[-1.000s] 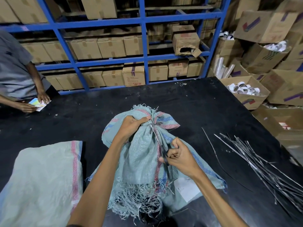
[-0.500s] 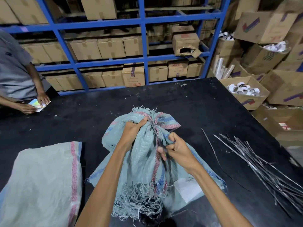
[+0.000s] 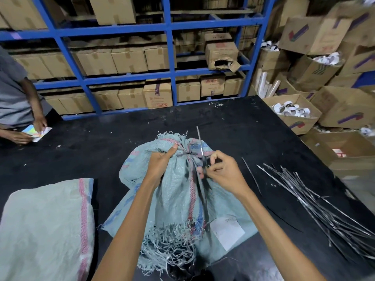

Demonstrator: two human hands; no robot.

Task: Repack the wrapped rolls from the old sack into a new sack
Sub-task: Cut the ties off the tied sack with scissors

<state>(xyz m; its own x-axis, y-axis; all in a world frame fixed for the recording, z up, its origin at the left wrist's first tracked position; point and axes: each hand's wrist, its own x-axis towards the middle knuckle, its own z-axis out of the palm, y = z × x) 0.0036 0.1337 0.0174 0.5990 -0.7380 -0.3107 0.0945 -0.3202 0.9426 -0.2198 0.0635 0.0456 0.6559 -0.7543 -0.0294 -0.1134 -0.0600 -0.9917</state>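
Left hand [image 3: 160, 164] has a tight grip on the tied neck of the frayed pale-green woven sack [image 3: 176, 199], mid black tabletop [image 3: 253, 138]. Right hand [image 3: 225, 173] grips slim steel scissors [image 3: 201, 147], blades pointing up beside the tie. Thin metal strips [image 3: 324, 209] crowd the right edge, and a flat pale sack [image 3: 40, 230] lies to the left.

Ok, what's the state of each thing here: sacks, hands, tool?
Old sack: neck tied shut with a dark strap.
New sack: lying on the table, untouched.
Left hand: grips the old sack's neck.
Right hand: holds the scissors.
Scissors: tip pointing away, beside the strap.
Cardboard box at right: open.
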